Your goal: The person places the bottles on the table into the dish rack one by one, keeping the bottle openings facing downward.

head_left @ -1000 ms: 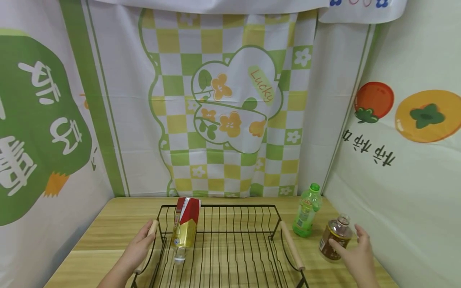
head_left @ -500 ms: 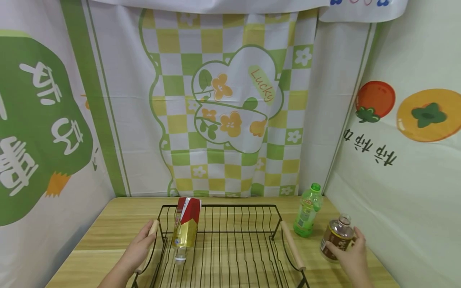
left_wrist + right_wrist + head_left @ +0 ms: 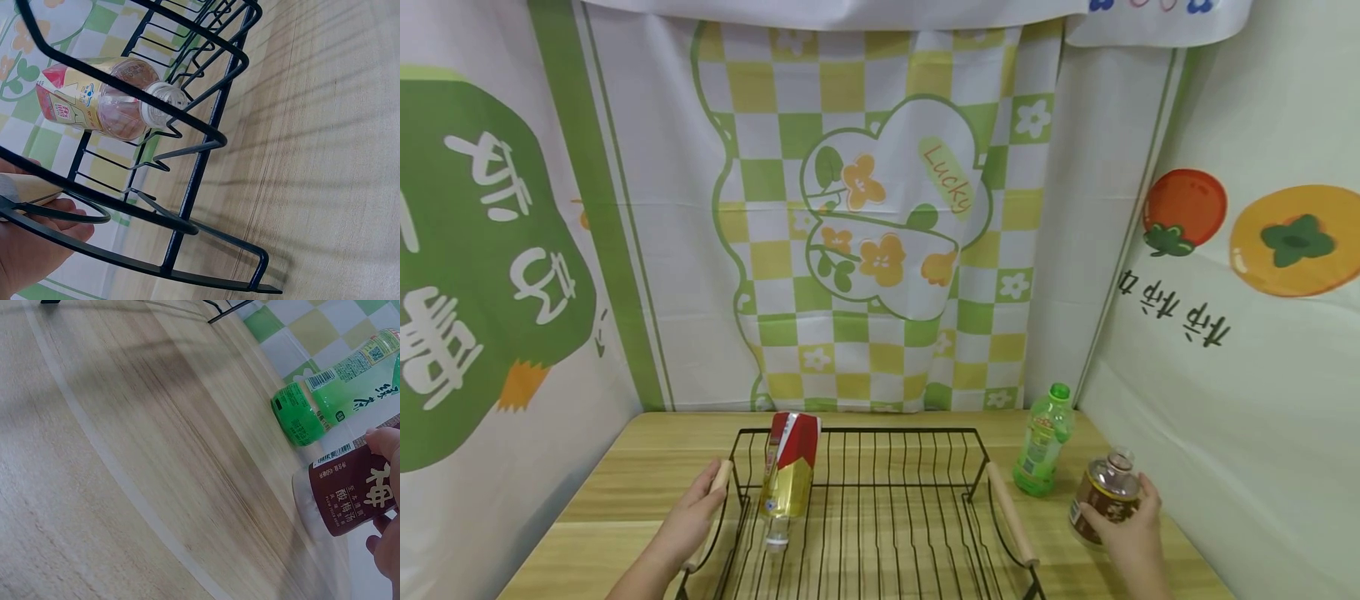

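- the right hand (image 3: 1131,537) has its thumb and fingers curled partway in, gripping a clear, round-shouldered bottle with a brown label (image 3: 1101,502); this bottle is right of the rack, neck up, and whether its base touches the surface is hard to tell.
- the left hand (image 3: 691,518) is closed around a pale, rod-shaped wooden handle (image 3: 721,475) on the left side of a black metal wire rack (image 3: 887,430).
- the rack stands on a light wood-grain surface (image 3: 591,496); a matching pale wooden handle on its right side (image 3: 1011,515) is free of either hand.
- inside the rack, toward its left side, lies a clear bottle with a red and yellow label (image 3: 786,479), neck toward the near side.
- a green, translucent plastic bottle (image 3: 1043,446) stands upright just beyond the brown-labelled one, apart from both hands.
- farthest back hangs a green, yellow and white checkered cloth (image 3: 887,350).
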